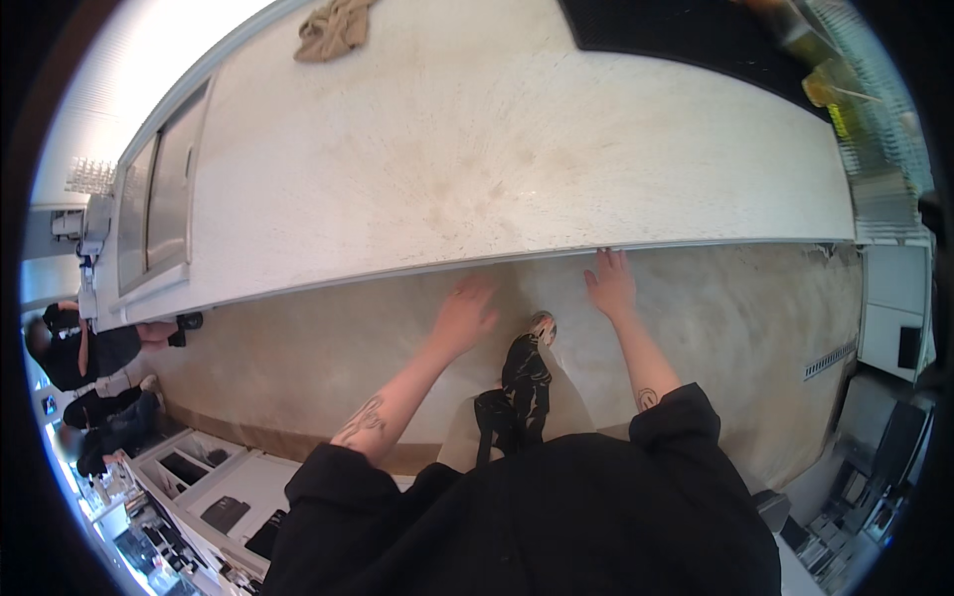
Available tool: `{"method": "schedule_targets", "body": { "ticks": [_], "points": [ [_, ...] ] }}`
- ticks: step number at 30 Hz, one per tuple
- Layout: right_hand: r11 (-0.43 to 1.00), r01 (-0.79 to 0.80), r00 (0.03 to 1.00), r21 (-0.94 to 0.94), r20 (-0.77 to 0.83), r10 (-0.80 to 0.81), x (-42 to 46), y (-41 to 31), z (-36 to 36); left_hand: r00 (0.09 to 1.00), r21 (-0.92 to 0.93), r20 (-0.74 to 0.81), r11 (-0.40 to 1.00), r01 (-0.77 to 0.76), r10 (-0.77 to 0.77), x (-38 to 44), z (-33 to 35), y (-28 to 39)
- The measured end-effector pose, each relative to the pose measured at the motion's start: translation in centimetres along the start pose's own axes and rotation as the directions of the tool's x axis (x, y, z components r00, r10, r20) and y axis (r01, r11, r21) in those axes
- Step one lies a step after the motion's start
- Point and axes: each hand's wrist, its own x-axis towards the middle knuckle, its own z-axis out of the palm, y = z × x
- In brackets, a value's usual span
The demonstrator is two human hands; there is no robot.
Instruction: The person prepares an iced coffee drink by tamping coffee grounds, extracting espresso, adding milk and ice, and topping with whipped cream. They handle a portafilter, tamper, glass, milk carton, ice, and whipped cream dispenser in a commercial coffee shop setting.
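Observation:
A long white counter top (522,164) with faint brownish marks stretches across in front of me. My right hand (613,283) has its fingertips at the counter's near edge, fingers extended, holding nothing. My left hand (466,313) is a little blurred, just below the same edge and over the floor; its fingers are apart and nothing shows in it. A crumpled beige cloth (333,30) lies on the far side of the counter, away from both hands.
A black mat (686,45) covers the far right of the counter, near stacked clear containers (883,164). A framed sliding panel (165,194) is set in the left end. Two people (89,350) are at the far left. Open white shelving (216,477) stands behind at lower left.

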Motion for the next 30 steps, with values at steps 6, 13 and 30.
{"method": "schedule_targets", "body": {
  "ticks": [6,13,30],
  "points": [
    [0.979,0.13,0.973,-0.159,-0.17,-0.156,0.4,2.8,4.0,0.999,0.151,-0.051,0.989,-0.001,0.009,5.4,10.6,-1.2],
    [0.971,0.15,0.954,-0.188,-0.231,-0.192,0.6,2.1,2.8,0.963,0.088,-0.253,0.989,0.12,-0.094,5.2,13.3,0.4],
    [0.9,0.254,0.966,0.353,-0.131,-0.221,-5.1,-1.0,6.3,0.968,0.27,0.201,0.958,0.092,-0.15,-11.4,19.2,5.5]
  ]
}}
